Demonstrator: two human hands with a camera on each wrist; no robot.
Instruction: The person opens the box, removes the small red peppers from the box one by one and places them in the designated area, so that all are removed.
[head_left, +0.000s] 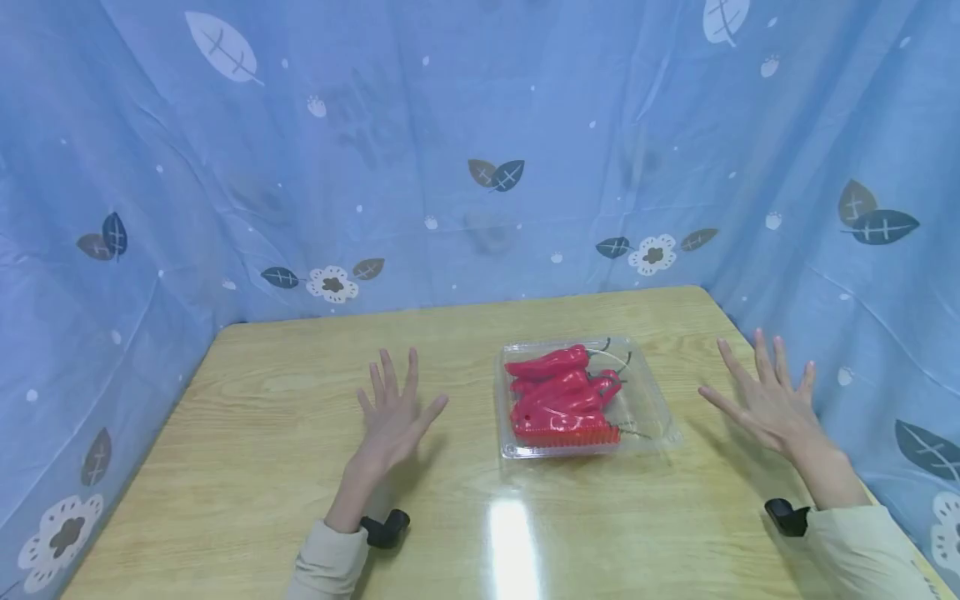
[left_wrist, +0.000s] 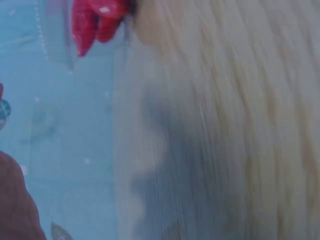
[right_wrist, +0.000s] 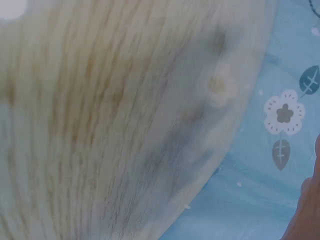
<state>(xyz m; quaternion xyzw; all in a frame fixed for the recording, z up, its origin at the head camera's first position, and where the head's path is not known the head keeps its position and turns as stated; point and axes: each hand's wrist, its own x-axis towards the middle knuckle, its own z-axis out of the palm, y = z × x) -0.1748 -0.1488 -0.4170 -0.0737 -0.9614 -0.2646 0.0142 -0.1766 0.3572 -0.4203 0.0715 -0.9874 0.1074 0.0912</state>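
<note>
Currently on my feed: 1 clear tray [head_left: 651,408], flat on the counter [head_left: 292,400], btwn the hands. Contents: red peppers [head_left: 558,396], heaped twd the tray's L side, stems mostly to the R; qty uncertain, they overlap.

L hand [head_left: 388,427]: released, fingers spread, nothing held; above counter, L of tray, apart from it.

R hand [head_left: 776,408]: ditto, fingers fanned, nothing held; R of tray, nr counter's R edge, thumb nearest the tray, no contact I can see.

Wrist cams: L blurred, catches tray + peppers at top; R has counter and curtain, no tray.

Backdrop: 1 blue curtain [head_left: 420,125], leaf/flower print.

Step in hand, my read: btwn contacts, both hands free, peppers all in tray. Next move, my est.: calls for closing the gap, i.e. a light pinch nr a stem for 1 pepper, or both hands on opp. walls for the tray. Plastic looks thin, prob. flexes; I'd go gently.
</note>
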